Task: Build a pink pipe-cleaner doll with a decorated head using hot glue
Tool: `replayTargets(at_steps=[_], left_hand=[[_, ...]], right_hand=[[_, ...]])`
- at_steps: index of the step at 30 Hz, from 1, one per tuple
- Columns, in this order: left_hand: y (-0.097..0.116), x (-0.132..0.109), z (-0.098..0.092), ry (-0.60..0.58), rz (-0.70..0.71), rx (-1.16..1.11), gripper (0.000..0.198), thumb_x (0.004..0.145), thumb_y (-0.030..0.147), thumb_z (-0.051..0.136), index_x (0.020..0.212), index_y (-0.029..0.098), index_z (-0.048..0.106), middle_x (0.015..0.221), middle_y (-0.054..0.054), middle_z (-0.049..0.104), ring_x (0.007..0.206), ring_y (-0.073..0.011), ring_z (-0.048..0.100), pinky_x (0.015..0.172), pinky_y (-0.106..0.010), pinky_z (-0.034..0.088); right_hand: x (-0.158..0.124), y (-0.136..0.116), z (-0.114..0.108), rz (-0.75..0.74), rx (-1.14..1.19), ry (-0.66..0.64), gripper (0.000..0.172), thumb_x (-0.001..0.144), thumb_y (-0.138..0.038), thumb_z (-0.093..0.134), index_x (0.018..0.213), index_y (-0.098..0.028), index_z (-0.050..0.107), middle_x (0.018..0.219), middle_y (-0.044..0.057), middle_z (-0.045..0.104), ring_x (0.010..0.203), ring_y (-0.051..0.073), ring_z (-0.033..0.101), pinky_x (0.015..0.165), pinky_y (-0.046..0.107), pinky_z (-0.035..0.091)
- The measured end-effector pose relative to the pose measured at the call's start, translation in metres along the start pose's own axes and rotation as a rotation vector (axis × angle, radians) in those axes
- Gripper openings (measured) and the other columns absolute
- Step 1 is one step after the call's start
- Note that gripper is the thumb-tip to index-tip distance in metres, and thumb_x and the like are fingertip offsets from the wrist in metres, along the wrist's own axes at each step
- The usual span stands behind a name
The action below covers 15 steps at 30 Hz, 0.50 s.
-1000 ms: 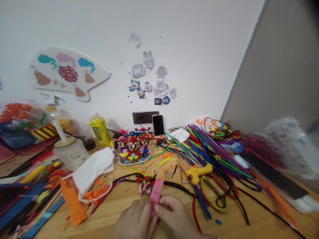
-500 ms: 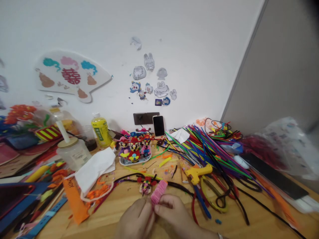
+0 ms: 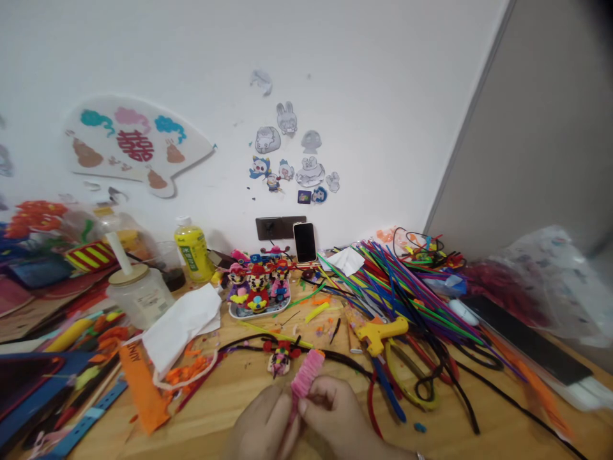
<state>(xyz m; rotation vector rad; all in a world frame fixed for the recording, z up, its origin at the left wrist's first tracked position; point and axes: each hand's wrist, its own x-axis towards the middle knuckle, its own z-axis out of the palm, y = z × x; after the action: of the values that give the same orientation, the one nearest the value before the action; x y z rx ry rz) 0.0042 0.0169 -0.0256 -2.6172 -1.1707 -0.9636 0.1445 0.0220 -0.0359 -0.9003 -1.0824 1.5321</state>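
At the front middle of the table, a fuzzy pink coil of pipe cleaner (image 3: 306,375) leans up to the right between my hands. The fingers of my right hand (image 3: 335,412) are closed around its right side. Against its lower end, my left hand (image 3: 265,418) is pinched shut; a pink strand hangs down between the two hands. Just behind the coil lies a small red, black and white pipe cleaner figure (image 3: 279,359). Most of my left fingertips are hidden.
A yellow glue gun (image 3: 382,333) and yellow-handled pliers or scissors (image 3: 431,399) lie right. Behind them spreads a heap of coloured pipe cleaners (image 3: 407,294). Several finished figures (image 3: 258,287) stand in a tray; a white tissue (image 3: 184,322) and an orange strip (image 3: 142,390) lie left.
The pink coil and both my hands have shifted slightly to the right. My hands keep their hold, and the things on the table stay in place.
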Motion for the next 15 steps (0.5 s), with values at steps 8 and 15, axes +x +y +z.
replayTargets(at_steps=[8,15], left_hand=[[-0.0048,0.0011,0.0023,-0.020,-0.066,-0.114,0.009,0.081,0.014,0.044,0.081,0.022,0.048,0.069,-0.001,0.062,0.063,-0.0147,0.062,0.057,-0.022,0.051],[0.0020,0.0075,-0.0014,-0.019,-0.098,-0.231,0.006,0.081,0.019,0.046,0.083,0.022,0.051,0.069,-0.001,0.065,0.060,-0.0147,0.063,0.056,-0.022,0.053]], right_hand=[[0.0057,-0.0034,-0.0039,-0.006,0.203,-0.102,0.036,0.056,-0.030,0.076,0.082,-0.014,0.054,0.076,0.001,0.062,0.071,0.014,0.057,0.066,0.026,0.042],[0.0050,-0.0080,-0.0008,-0.019,0.173,0.074,0.065,0.053,-0.015,0.074,0.107,-0.020,0.037,0.062,-0.008,0.054,0.055,0.008,0.050,0.053,0.020,0.038]])
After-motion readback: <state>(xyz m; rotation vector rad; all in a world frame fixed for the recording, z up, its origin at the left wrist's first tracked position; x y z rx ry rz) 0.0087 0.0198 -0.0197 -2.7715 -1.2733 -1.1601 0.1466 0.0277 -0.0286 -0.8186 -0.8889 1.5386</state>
